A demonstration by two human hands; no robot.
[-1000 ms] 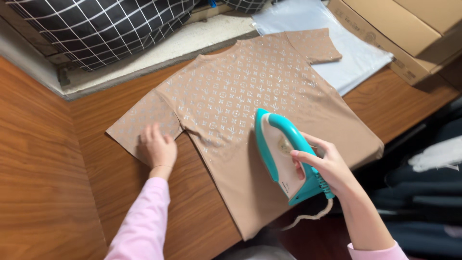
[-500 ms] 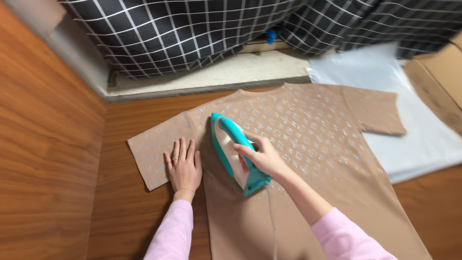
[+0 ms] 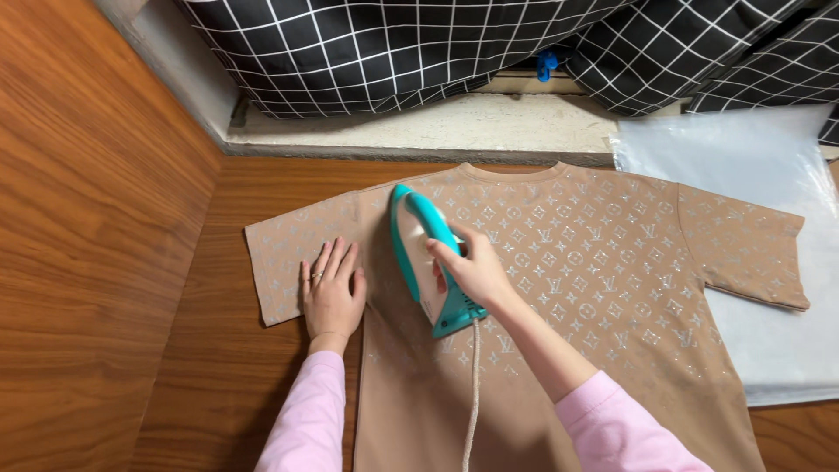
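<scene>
Right hand grips a teal iron on the tan T-shirt's left shoulder; left hand lies flat, fingers spread, on the sleeve; the right half looks yet unpressed.

Right hand is wrapped around the handle of a teal and white steam iron sitting on a tan patterned short-sleeved T-shirt, spread over the wooden floor. Left hand lies flat, pinning down the shirt's sleeve.

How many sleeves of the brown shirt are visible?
2. One sleeve lies flat at the left under the left hand; the other lies at the right on the clear plastic sheet. Neither is hidden.
</scene>
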